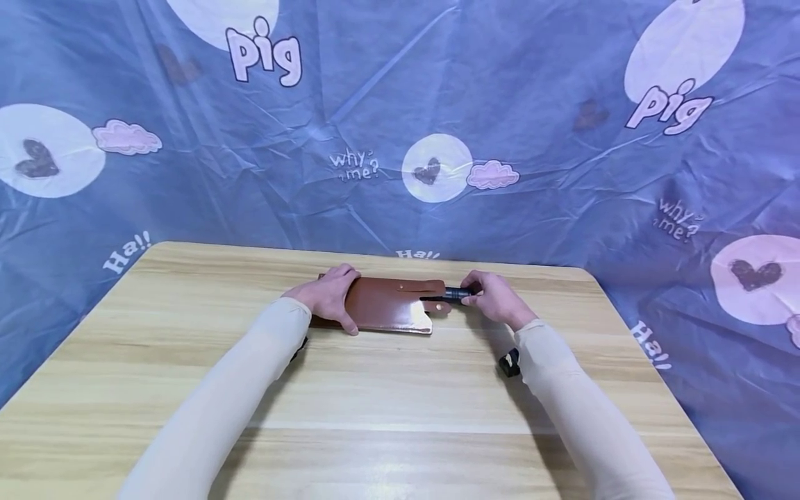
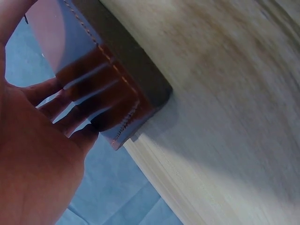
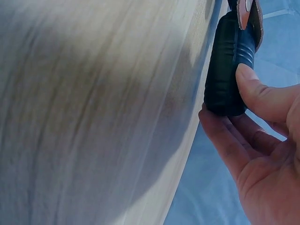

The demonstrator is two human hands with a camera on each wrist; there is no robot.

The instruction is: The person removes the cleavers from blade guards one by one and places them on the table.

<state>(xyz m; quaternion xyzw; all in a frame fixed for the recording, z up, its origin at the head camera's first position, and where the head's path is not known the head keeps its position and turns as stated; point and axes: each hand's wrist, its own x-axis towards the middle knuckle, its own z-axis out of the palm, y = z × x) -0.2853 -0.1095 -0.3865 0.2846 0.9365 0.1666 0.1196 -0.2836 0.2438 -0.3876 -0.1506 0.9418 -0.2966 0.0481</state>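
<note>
A broad brown leather sheath (image 1: 387,305) lies on the table, with the black ribbed handle (image 1: 458,295) of a knife, cleaver-like in shape, jutting from its right end. My left hand (image 1: 328,297) spans the sheath's left part, thumb at the near edge and fingers toward the far edge. In the left wrist view, its fingertips touch the glossy stitched leather (image 2: 105,89). With thumb and fingers, my right hand (image 1: 496,298) grips the handle's outer end; the right wrist view has the thumb along the black handle (image 3: 227,70). Inside the sheath, the blade is mostly hidden.
A small leather strap with a snap (image 1: 437,307) sticks out beside the handle. Under everything is a light wood-grain table (image 1: 387,403), its far edge close behind the sheath. A blue printed cloth (image 1: 375,104) hangs behind it. Black wrist cameras (image 1: 509,362) sit under both forearms.
</note>
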